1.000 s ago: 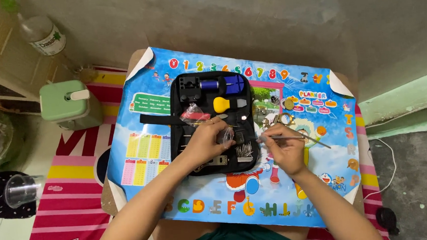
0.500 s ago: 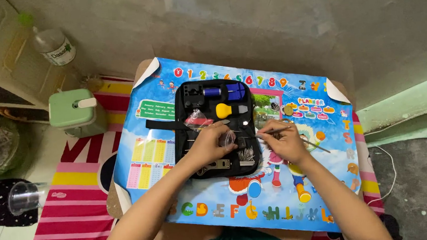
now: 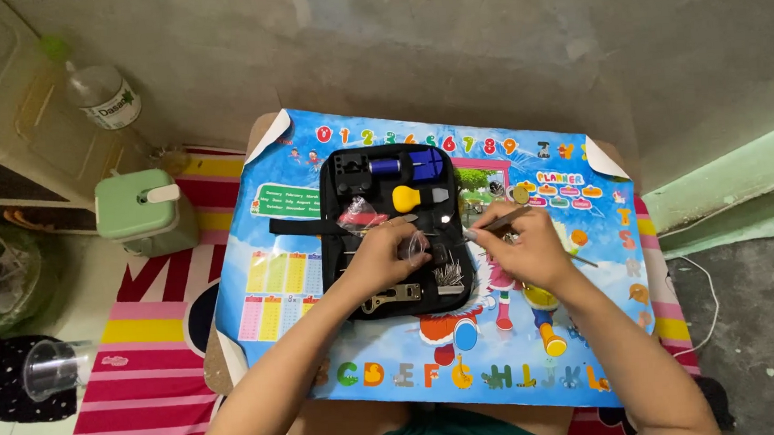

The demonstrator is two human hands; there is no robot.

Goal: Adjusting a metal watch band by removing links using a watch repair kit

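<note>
Two hands are over the bench, both busy at the black tool case, which lies open flat at the centre of the colourful poster covering the bench. Left hand sits on the middle of the case, fingers curled in around a small clear packet — a narrow, closed grip, the packet peeking out at its 3 o'clock side. Right hand hovers just off the case's 3 o'clock edge, fingers pinched tight on a thin metal tool, its tip pointing towards 9 o'clock, right at the packet. The two hands are near each other, not touching.

Inside the case, at 12 o'clock from the left hand: a yellow-handled tool, and above it a blue tool in the top row. Another small packet with red in it lies at 11 o'clock from the left hand. At 6 o'clock, near the case's lower edge, a flat metal wrench; just beside it at 3 o'clock, a cluster of small metal pins.

Off the bench, well away at 9 o'clock, a green jug stands on the floor, a plastic bottle at 10 o'clock beyond it, and a clear cup lies tipped at 8 o'clock beside the striped mat.
</note>
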